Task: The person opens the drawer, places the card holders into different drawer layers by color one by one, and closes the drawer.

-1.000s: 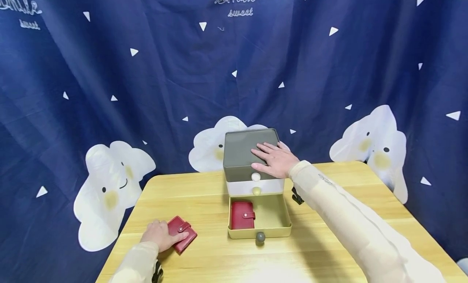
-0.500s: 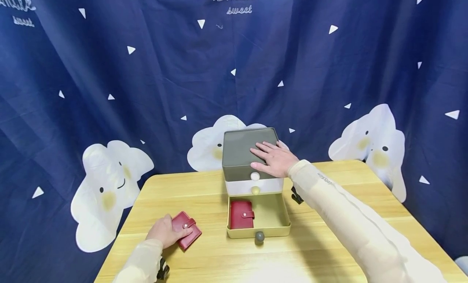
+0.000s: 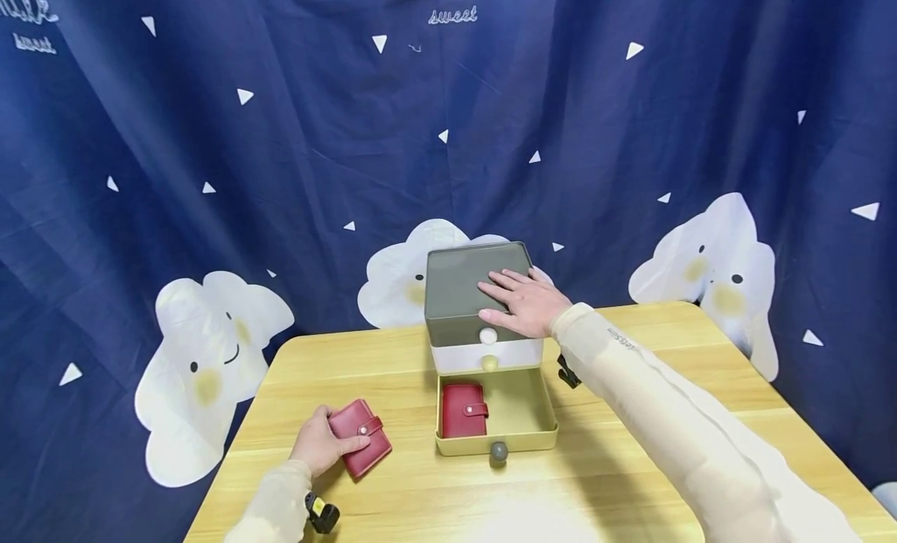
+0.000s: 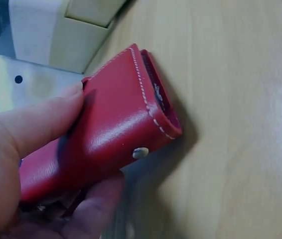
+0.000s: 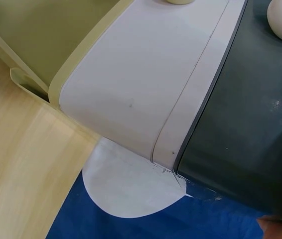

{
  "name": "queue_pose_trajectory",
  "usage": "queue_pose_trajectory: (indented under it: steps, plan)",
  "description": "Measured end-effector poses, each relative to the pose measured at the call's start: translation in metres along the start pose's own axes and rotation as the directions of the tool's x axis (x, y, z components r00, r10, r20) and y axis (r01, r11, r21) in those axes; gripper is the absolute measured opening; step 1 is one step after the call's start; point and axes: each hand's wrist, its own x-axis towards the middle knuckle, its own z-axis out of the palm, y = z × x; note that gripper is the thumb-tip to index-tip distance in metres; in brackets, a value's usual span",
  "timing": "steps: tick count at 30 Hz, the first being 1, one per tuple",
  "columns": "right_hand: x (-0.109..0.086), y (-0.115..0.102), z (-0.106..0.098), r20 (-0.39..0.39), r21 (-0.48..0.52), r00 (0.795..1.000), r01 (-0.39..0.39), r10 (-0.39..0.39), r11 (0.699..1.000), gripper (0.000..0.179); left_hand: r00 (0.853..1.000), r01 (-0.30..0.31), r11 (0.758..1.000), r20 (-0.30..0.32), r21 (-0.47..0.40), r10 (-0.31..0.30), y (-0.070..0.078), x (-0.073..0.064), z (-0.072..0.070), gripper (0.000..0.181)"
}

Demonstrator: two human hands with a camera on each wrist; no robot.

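My left hand [image 3: 318, 446] grips a red snap-strap wallet [image 3: 359, 453] at the left of the table. In the left wrist view, thumb and fingers pinch the wallet [image 4: 113, 107], whose shadow falls on the wood beside it. My right hand [image 3: 529, 305] rests with spread fingers on the grey top of a small drawer cabinet [image 3: 459, 282]. Below it, the olive bottom drawer [image 3: 522, 418] stands pulled out. Another red wallet [image 3: 459, 412] lies in that drawer's left side. The right wrist view shows the cabinet's white middle drawer [image 5: 131, 84] pushed in, with only a sliver of hand.
A wooden table [image 3: 406, 504] carries everything. Round knobs stick out of the drawer fronts, a grey knob [image 3: 498, 452] being on the pulled-out one. Behind the table hangs a dark blue curtain [image 3: 336, 138] with clouds and triangles.
My left hand has moved slightly right and away from me with the wallet, which is now tilted up a little. The right hand stays on the cabinet.
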Motion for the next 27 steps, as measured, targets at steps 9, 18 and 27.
queue_pose_trajectory:
  steps: [9,18,27]
  plan:
    - [0.0,0.0,0.0,-0.008,-0.003,1.0,0.004,-0.004,1.0,0.077,0.999,0.037,0.953,0.045,-0.3,-0.024,-0.002,-0.003,0.007,0.068]
    - [0.001,0.002,0.002,-0.009,-0.007,1.0,-0.002,0.002,1.0,0.08,0.994,0.113,0.77,0.077,-0.627,-0.083,0.006,-0.006,0.018,0.052]
    - [0.003,0.005,0.005,-0.018,-0.006,1.0,-0.001,0.001,1.0,0.081,0.996,0.086,0.727,0.049,-0.681,-0.071,0.01,-0.012,0.028,0.05]
